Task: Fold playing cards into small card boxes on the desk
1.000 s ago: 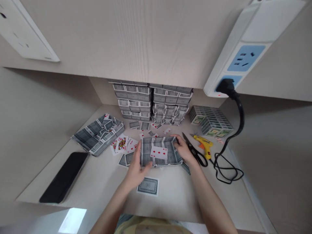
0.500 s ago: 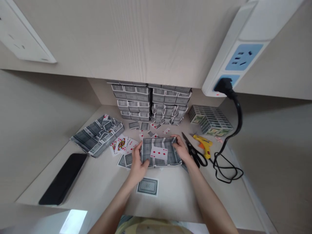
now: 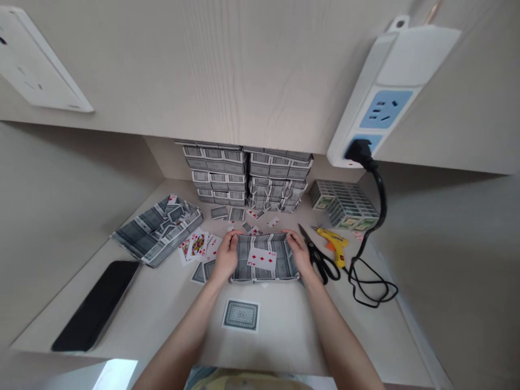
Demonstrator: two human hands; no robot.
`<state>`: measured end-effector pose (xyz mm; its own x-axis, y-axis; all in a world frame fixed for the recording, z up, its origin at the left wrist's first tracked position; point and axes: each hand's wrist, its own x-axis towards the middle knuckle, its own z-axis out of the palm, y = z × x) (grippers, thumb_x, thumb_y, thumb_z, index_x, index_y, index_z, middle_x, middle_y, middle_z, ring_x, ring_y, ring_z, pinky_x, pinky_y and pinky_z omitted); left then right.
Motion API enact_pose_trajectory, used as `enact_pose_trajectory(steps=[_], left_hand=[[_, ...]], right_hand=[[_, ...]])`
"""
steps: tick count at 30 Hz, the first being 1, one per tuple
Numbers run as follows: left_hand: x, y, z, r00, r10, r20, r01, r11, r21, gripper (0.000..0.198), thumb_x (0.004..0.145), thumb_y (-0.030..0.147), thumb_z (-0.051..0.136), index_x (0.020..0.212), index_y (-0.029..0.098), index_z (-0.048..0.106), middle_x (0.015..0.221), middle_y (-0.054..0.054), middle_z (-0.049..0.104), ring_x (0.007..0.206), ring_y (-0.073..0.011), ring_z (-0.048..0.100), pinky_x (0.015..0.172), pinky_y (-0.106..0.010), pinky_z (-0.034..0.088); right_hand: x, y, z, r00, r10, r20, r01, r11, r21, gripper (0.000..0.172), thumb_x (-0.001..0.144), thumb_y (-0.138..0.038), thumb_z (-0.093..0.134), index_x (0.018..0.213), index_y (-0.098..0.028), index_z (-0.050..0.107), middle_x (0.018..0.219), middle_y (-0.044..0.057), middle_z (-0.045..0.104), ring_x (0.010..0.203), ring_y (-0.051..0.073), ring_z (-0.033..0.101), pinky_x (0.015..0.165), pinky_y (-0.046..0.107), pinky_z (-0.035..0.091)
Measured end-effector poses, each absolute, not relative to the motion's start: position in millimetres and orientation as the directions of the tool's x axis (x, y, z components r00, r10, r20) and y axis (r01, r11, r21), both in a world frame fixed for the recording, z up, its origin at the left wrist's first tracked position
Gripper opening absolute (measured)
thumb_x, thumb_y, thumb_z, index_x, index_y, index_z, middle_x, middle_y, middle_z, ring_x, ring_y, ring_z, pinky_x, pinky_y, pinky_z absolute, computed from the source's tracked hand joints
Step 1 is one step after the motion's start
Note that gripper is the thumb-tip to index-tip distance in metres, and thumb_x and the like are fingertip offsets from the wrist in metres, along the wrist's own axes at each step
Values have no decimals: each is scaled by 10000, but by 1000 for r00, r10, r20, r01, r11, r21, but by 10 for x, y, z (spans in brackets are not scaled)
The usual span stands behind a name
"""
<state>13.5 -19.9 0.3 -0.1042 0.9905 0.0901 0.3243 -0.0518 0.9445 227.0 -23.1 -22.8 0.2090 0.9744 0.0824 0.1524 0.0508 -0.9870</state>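
Diffuse, fairly bright light on the pale wooden bench (image 3: 284, 325); the left hand (image 3: 225, 257) and right hand (image 3: 298, 254) cast only faint shadows. Shade deepens along the bench's rear edge. A glaring patch marks its near left corner. The grey-patterned card tray (image 3: 244, 262) is sharp; wide-angle distortion stretches the white plastic power strip (image 3: 390, 81).

The left hand (image 3: 225, 259) covers the left wall of the shallow grey tray folded from playing cards (image 3: 262, 261), and the right hand (image 3: 298, 254) covers its right wall. The pale wooden shelf board (image 3: 244, 81) hides the tops of the far grey card-tray stacks (image 3: 244, 176). The small loose cards (image 3: 254, 215) near them are too small to read.
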Motion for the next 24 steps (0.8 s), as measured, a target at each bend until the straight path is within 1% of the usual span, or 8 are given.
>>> enact_pose_trajectory(steps=[3,6,9,11,15,17,20,24], left_hand=[[145,-149,-12,-98,986,135,396,-86,914,299,841,266,310,933,155,571,908,-58,616,877,-177,551,813,-330,422],[119,-149,74,-56,976,211,456,-163,875,289,838,234,326,979,165,569,974,-61,608,933,-176,542,852,-336,413],[117,-237,264,23,923,385,597,-321,735,284,806,201,409,1053,191,550,1117,-65,539,1084,-192,463,953,-356,343],[152,-307,376,152,887,436,648,-423,634,291,786,170,439,1048,216,556,1151,-55,504,1129,-198,420,978,-361,316],[296,-335,391,542,813,213,628,-560,541,345,700,93,504,1009,224,582,1061,-54,543,1024,-205,485,906,-339,378],[376,-287,322,649,753,109,620,-606,499,381,640,75,552,996,204,593,1052,-75,544,1025,-224,480,899,-335,376],[466,-200,243,686,726,49,629,-625,462,400,591,89,610,979,186,601,978,-91,556,981,-244,494,862,-343,388],[516,-168,288,653,755,51,655,-598,461,402,538,144,681,932,177,611,940,-101,561,948,-263,505,830,-359,395]], right_hand=[[2263,-231,-230,227,970,87,174,48,-984,290,753,-443,443,889,-242,602,880,7,618,863,197,531,773,308,402],[2263,-243,-226,243,965,101,170,60,-984,280,752,-439,444,874,-237,597,892,9,613,904,201,521,800,310,389],[2273,-248,-233,241,966,91,138,59,-989,285,745,-442,456,874,-231,599,899,16,616,920,207,521,804,317,388],[2281,-242,-244,229,970,81,113,56,-992,293,735,-447,470,877,-228,602,901,20,620,922,211,525,805,322,391],[2288,-231,-261,221,972,79,81,62,-995,310,718,-461,490,883,-228,609,923,22,623,932,215,531,827,334,389],[2289,-237,-265,223,970,94,81,77,-994,304,723,-455,489,887,-230,611,945,19,620,947,210,527,850,334,380],[2292,-254,-268,216,971,102,91,84,-992,295,731,-443,481,892,-233,611,953,17,618,950,205,528,858,331,377],[2298,-264,-271,217,971,98,103,77,-992,312,725,-452,479,896,-229,613,951,25,623,930,210,536,838,331,392]])
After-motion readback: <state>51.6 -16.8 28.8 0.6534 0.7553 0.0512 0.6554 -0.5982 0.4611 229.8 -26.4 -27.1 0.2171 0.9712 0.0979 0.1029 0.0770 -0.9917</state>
